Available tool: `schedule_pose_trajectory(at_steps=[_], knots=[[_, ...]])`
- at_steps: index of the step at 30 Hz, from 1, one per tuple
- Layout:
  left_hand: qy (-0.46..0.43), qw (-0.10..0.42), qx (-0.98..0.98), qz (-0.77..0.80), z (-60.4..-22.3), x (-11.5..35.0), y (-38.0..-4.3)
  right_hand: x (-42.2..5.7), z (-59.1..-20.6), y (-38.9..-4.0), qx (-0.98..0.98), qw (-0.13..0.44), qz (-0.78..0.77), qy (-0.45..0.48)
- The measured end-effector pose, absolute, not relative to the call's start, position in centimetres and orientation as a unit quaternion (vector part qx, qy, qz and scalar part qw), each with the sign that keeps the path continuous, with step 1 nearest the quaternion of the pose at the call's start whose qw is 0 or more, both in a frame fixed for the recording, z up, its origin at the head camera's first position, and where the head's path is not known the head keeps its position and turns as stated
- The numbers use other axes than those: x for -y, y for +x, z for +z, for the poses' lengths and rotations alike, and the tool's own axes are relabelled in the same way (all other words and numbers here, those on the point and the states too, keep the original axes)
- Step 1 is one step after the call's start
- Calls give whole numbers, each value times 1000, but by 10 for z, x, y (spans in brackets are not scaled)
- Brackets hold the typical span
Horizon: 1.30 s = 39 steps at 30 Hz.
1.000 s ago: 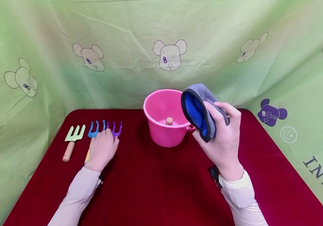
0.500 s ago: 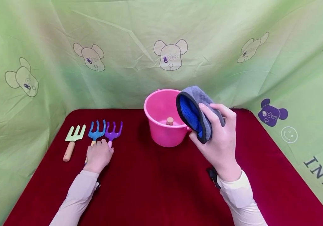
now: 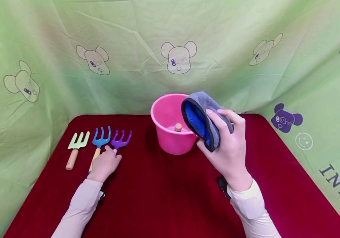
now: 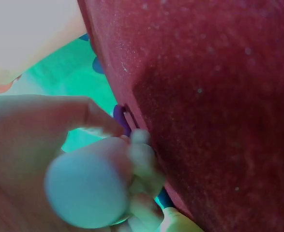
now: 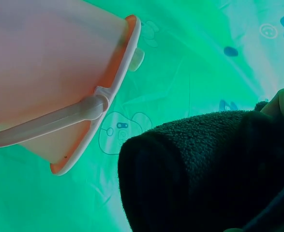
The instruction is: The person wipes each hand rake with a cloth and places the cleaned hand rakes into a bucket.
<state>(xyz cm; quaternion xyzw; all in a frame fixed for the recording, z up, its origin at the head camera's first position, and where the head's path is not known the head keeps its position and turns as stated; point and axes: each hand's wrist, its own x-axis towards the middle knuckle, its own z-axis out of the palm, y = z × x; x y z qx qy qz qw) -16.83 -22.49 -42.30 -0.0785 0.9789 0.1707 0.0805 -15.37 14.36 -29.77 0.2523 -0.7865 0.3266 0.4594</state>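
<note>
Purple fork [image 3: 120, 143]: gripped by its round handle in curled fingers of the left hand [image 3: 106, 162], left of the bucket [image 3: 173, 144]. Cloth [image 3: 195, 117]: pinched between thumb and fingers of the right hand [image 3: 230, 147], near the bucket's right rim. Could perhaps knock the blue fork [image 3: 101, 142], farther left of the bucket, because of the small gap; might also let the handle twist, because of its roundness. Farther outward: left wrist low, right wrist raised, both forearms [image 3: 82, 200] slanting toward the bucket.

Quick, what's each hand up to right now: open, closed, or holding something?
Left hand: closed, holding the purple fork.
Right hand: closed, holding the grey-and-blue cloth.
</note>
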Motion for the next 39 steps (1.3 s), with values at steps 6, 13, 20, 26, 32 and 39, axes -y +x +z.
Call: schedule_pose_trajectory(at_steps=[6, 13, 20, 26, 32, 39], knots=[[-80, 55, -980, 172, -425, 222, -169, -144, -299, -153, 792, 457, 317, 252], [-75, 18, -981, 177, -419, 218, -166, -146, -302, -150, 795, 455, 313, 250], [-66, -56, -979, 186, -402, 212, -167, -146, -301, -150, 790, 459, 318, 254], [-67, -113, -973, 192, -384, 210, -168, -145, -300, -151, 784, 463, 324, 255], [-70, -177, -960, 203, -363, 200, -165, -142, -300, -153, 761, 472, 359, 265], [-57, -190, -960, 196, -336, 178, -157, -140, -296, -153, 751, 475, 361, 283]])
